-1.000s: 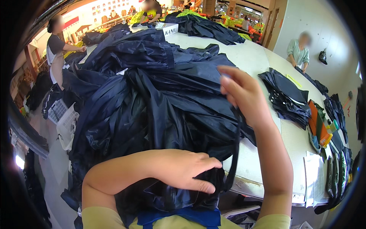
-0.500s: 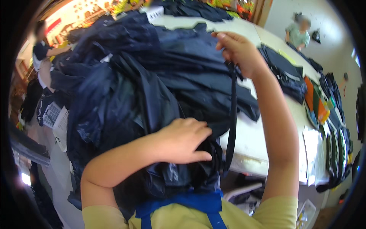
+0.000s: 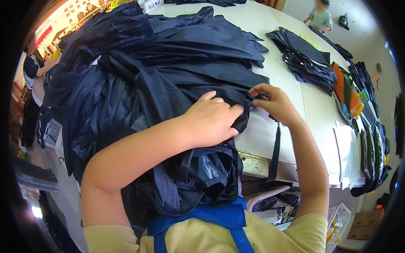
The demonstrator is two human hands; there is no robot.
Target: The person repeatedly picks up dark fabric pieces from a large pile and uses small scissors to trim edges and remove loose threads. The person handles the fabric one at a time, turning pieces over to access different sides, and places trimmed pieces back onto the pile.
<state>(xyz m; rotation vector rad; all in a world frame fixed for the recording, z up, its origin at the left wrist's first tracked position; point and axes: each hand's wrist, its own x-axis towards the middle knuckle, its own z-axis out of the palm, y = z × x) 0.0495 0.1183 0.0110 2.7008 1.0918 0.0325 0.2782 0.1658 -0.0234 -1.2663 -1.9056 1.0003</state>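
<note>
A large heap of thin, dark navy garments (image 3: 139, 97) spreads over the table and hangs down over its front edge against me. My left hand (image 3: 215, 120) rests on the right side of the heap, its fingers curled on the fabric of one garment. Just to its right, my right hand (image 3: 276, 103) pinches a narrow black strap (image 3: 275, 154) at the garment's edge. The strap's loose end dangles below that hand, past the table edge. Folds and my own fingers hide where the strap joins the garment.
The white table (image 3: 291, 139) extends to the right, bearing a stack of folded black garments (image 3: 301, 59) and an orange item (image 3: 342, 86). Below its edge stands a white basket (image 3: 253, 202) with packages. One person (image 3: 322, 19) is at the far right, another (image 3: 33, 67) at the far left.
My right hand has come down and nearer to the left hand, bringing the strap lower. My left hand has moved up and slightly right over the heap. The whole view has shifted.
</note>
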